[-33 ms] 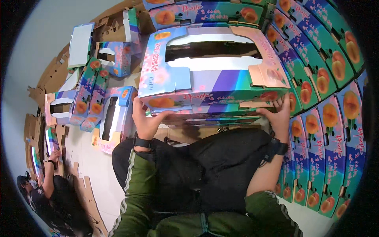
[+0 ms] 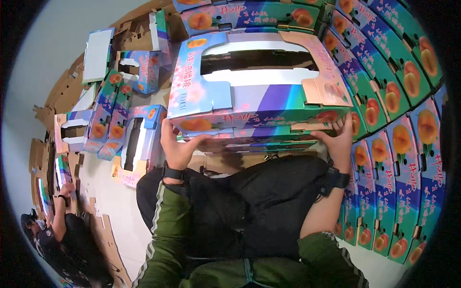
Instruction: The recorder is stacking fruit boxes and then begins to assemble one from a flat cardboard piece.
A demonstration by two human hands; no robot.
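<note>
In front of me a printed cardboard fruit box [image 2: 269, 99] lies on top of others, its top opening framed by folded flaps. Blue, purple and green bands and pictures of peaches cover it. My left hand [image 2: 175, 148] grips its near left corner, thumb along the front and fingers round the side. At the near right corner my right hand [image 2: 340, 143] holds on the same way, fingers up against the side. Beneath this carton, the edges of more boxes [image 2: 249, 140] show just above my knees. The box's far side and some fingertips are hidden.
Stacked peach-printed boxes [image 2: 403, 144] wall off the right side, and another row [image 2: 254, 18] stands behind. On the left floor lie loose boxes [image 2: 139, 139], some upright, some tipped, near brown cardboard sheets [image 2: 103, 240]. A co-worker [image 2: 62, 235] in dark clothes handles a box at the lower left.
</note>
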